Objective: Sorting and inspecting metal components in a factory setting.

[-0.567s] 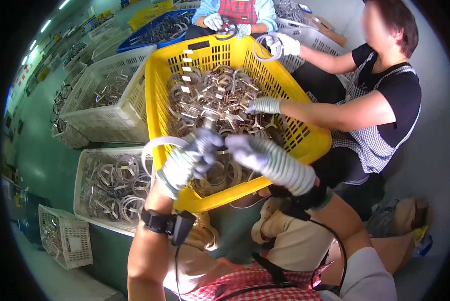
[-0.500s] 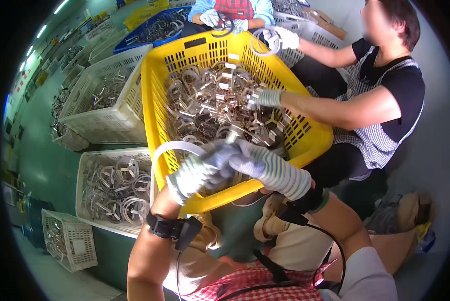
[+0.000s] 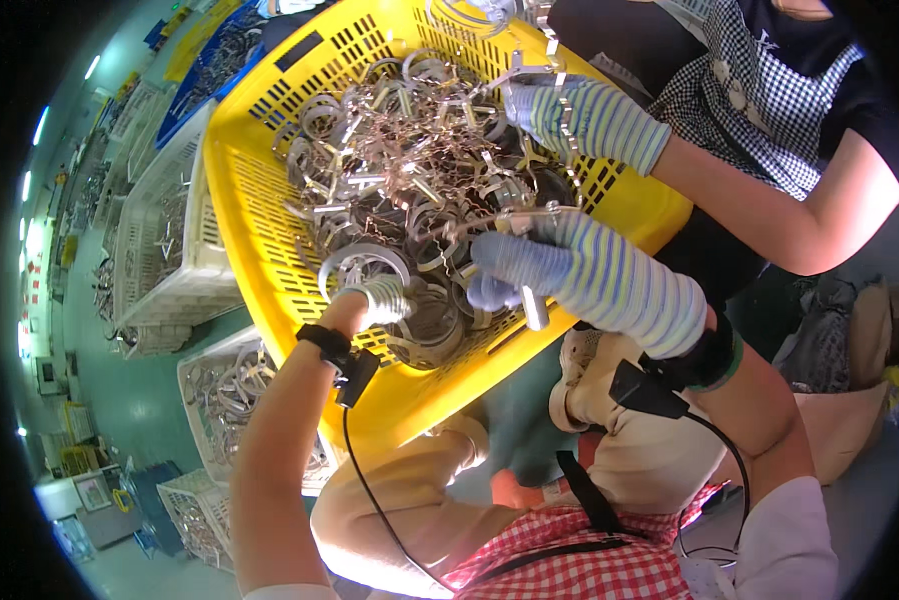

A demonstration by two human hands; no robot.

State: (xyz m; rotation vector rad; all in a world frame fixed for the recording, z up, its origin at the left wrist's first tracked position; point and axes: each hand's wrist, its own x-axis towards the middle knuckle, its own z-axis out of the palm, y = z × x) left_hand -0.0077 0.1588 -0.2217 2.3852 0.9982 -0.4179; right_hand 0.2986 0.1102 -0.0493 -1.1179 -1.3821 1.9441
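Observation:
My left hand [image 3: 382, 299], in a striped glove, reaches into the yellow basket [image 3: 231, 185]. It is closed at the edge of a pale metal ring [image 3: 343, 259]; its fingertips are partly hidden among the parts. Over the basket's near right side, my right hand [image 3: 609, 272] is curled, palm side toward the heap. A shiny metal piece [image 3: 535, 309] sticks out below its fingers, and a thin strip shows above them. Under both hands lies a tangled pile of metal rings and wavy strips [image 3: 409, 165].
A co-worker's gloved hand [image 3: 584, 122] reaches over the basket's right side beside a hanging strip. White crates [image 3: 174, 225] with metal parts stand to the left. A blue tub [image 3: 209, 62] is behind. Cables run from my wrist devices [image 3: 359, 378].
The view has moved closer to the basket. My hands, close together before, are now apart: the left sits lower in the parts, the right farther right. The co-worker's hand appears nearer.

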